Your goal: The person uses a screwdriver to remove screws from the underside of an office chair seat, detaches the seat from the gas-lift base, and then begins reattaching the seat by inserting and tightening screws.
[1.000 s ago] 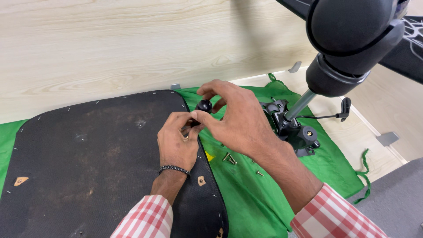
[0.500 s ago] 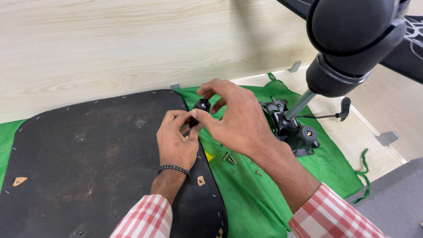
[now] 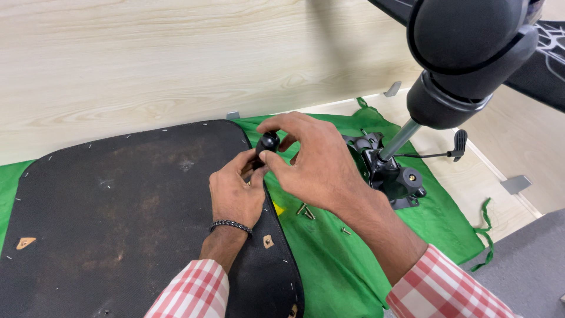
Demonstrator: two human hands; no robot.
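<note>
Knob (image 3: 268,142) — pinched by right hand (image 3: 315,168) fingertips, left hand (image 3: 235,191) steadying beneath at the seat (image 3: 118,206) edge; fitting step, seemingly — needs careful alignment next.

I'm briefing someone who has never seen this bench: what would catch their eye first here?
Two hands meet mid-frame over a small black knob: the right hand pinches it while the left hand rests just below on the edge of a large black seat panel. A bright green cloth lies beneath, with loose screws scattered on it. A black chair mechanism with a metal column sits on the cloth at right.
</note>
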